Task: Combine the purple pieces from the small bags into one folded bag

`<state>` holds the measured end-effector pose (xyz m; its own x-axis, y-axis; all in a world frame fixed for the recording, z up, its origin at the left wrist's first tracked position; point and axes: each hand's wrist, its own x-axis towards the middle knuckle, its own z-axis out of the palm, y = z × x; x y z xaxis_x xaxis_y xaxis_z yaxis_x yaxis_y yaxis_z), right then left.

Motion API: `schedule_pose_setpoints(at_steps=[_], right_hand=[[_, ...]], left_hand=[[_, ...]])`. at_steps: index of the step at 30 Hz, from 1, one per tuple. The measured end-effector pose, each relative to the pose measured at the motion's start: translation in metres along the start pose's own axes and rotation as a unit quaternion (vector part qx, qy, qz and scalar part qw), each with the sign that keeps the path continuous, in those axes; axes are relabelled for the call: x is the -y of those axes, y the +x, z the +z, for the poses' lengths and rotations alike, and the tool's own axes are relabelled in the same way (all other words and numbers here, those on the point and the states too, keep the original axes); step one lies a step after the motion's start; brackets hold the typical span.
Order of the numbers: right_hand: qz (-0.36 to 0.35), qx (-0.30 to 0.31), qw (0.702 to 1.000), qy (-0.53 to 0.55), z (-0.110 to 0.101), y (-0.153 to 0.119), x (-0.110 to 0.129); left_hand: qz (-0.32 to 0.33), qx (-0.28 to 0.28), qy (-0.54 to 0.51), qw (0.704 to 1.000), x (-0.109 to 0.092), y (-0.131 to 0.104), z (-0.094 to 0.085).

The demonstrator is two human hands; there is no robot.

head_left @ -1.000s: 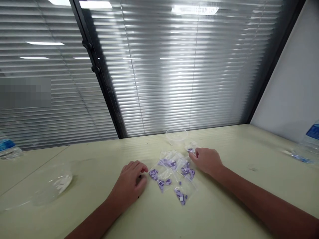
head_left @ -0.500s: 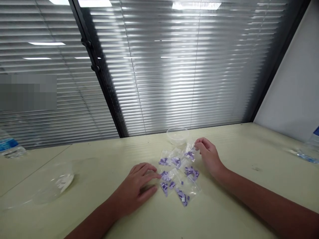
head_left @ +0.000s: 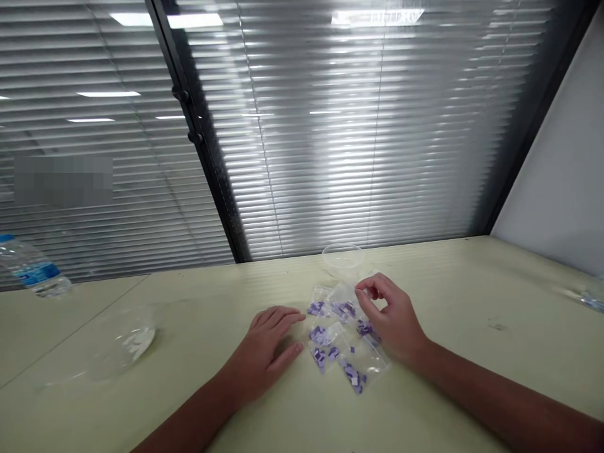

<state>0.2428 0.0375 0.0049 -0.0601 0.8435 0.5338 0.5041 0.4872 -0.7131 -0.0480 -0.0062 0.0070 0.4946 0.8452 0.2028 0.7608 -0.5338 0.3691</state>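
Observation:
Several small clear plastic bags with purple and white bits inside lie in a loose, overlapping cluster on the table. My left hand (head_left: 268, 352) rests at the left side of the cluster, palm down, fingers apart and holding nothing. Its fingertips are close to a bag (head_left: 320, 336). My right hand (head_left: 394, 314) is over the upper right of the cluster, thumb and forefinger pinched at the edge of a small clear bag (head_left: 344, 307). That hand partly hides another bag (head_left: 367, 328). Nearest me lies a larger-looking bag (head_left: 372, 358) with purple bits at its lower left.
A round clear plastic container (head_left: 343, 257) stands behind the bags. To the left lies clear plastic film (head_left: 113, 346) with something white at its end. Water bottles (head_left: 38, 274) stand at the far left and right edge. A blind-covered window (head_left: 330, 157) borders the table.
My right hand has come left and slightly nearer me, bringing the pinched bag closer to its neighbours. My left hand stays beside the cluster. The view has shifted a little.

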Motion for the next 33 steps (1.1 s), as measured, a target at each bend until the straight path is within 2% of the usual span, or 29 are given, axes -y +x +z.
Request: schedule_pose_setpoints(at_steps=[3,5,10,14,16,18,21,23,25,28,33], right_hand=[[0.060,0.014,0.998,0.005,0.004,0.004,-0.019],[0.069,-0.008,0.997,-0.022,0.004,0.008,-0.031],[0.074,-0.060,0.992,-0.082,-0.003,0.022,-0.056],[0.098,-0.096,0.982,-0.131,0.000,0.024,-0.071],[0.072,-0.104,0.980,-0.151,0.003,0.022,-0.071],[-0.013,-0.058,0.986,-0.157,0.006,0.017,-0.065],[-0.165,0.121,0.969,-0.136,0.005,0.011,-0.047],[-0.216,0.236,0.939,-0.124,0.003,0.007,-0.035],[-0.226,0.303,0.918,-0.118,0.002,0.005,-0.027],[-0.204,0.323,0.917,-0.114,0.000,0.004,-0.025],[-0.206,0.292,0.929,-0.094,0.001,0.004,-0.028]], left_hand=[[0.020,0.051,0.005,0.998,0.002,0.000,-0.001],[0.029,0.070,0.005,0.997,0.004,0.000,-0.001],[0.035,0.097,0.013,0.995,0.007,0.000,0.003],[0.047,0.105,0.021,0.993,0.008,0.001,0.005],[0.042,0.097,0.024,0.994,0.009,0.002,0.006],[0.034,0.087,0.026,0.995,0.010,0.002,0.008],[0.035,0.077,0.031,0.996,0.011,0.002,0.009],[0.043,0.087,0.034,0.995,0.011,0.003,0.009],[0.048,0.098,0.033,0.993,0.012,0.003,0.009],[0.034,0.091,0.034,0.995,0.013,0.003,0.010],[0.043,0.087,0.040,0.994,0.013,0.003,0.010]])
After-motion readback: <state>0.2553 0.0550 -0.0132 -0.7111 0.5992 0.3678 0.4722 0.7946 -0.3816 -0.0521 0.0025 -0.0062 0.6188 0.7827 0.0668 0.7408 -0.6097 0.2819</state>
